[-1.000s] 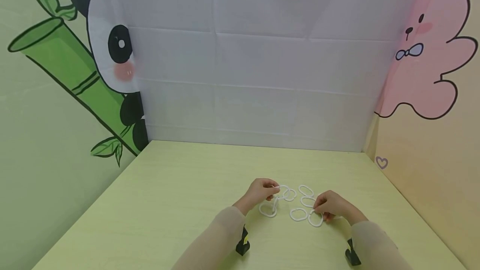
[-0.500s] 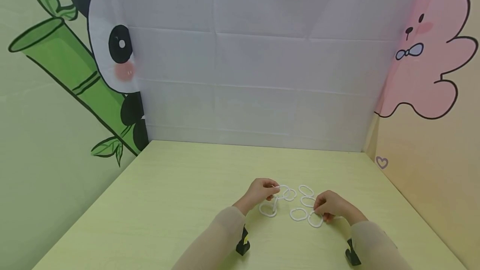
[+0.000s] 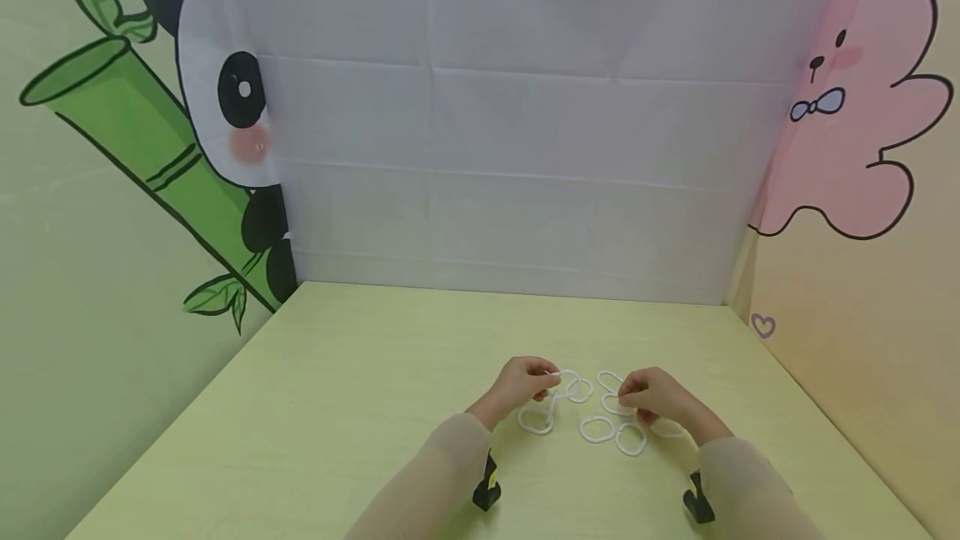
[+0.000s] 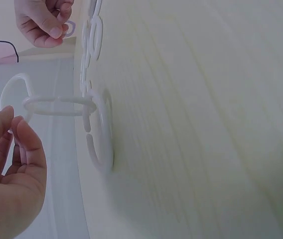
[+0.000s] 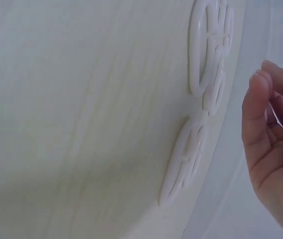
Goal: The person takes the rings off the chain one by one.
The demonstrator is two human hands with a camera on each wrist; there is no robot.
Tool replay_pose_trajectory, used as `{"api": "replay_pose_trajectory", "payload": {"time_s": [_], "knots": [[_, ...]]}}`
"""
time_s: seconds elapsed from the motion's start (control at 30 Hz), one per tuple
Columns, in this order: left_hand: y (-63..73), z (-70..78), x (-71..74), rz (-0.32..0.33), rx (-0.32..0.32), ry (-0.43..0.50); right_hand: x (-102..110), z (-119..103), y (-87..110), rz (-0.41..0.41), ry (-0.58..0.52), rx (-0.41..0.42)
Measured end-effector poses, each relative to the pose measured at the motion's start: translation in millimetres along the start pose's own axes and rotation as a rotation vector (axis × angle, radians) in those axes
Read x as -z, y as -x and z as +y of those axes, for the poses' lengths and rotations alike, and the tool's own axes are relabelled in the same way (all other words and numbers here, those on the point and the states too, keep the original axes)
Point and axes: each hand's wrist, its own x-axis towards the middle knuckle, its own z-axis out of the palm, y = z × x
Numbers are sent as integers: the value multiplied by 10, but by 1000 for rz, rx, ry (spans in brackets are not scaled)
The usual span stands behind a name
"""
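Observation:
My left hand (image 3: 525, 379) pinches a white oval plastic chain link (image 4: 28, 82) between thumb and fingertips. That link hangs through a second one (image 4: 57, 99), which lies level and joins further white links (image 4: 104, 134) standing at the table. My right hand (image 3: 662, 396) hovers over several loose white links (image 3: 597, 441), with its thumb and fingers lightly bent and nothing between them. In the right wrist view the loose links (image 5: 195, 50) lie flat, to the left of the fingertips. The hand partly covers two loose links in the head view.
The pale yellow wooden table (image 3: 360, 407) ends at a hanging white cloth (image 3: 510, 190) at the back. Painted walls stand on both sides, with a panda on the left and a pink bear (image 3: 847, 165) on the right. Black wrist mounts (image 3: 487, 490) hang under the sleeves.
My right hand has lifted off the nearer loose link and moved up and slightly left, over the farther ones. The left hand and its linked chain have stayed in place.

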Motion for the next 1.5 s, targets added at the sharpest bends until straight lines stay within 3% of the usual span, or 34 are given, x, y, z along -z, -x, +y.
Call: {"api": "replay_pose_trajectory", "payload": {"time_s": [0.33,0.67,1.5], "knots": [[4,-1,7,-2,-2,2,-16,-65,-83,56,-68,47],[-8,13,11,-5,8,7,-84,-210,-110,85,-125,28],[-8,26,4,17,3,18,-253,-382,-175,24,-186,104]]}}
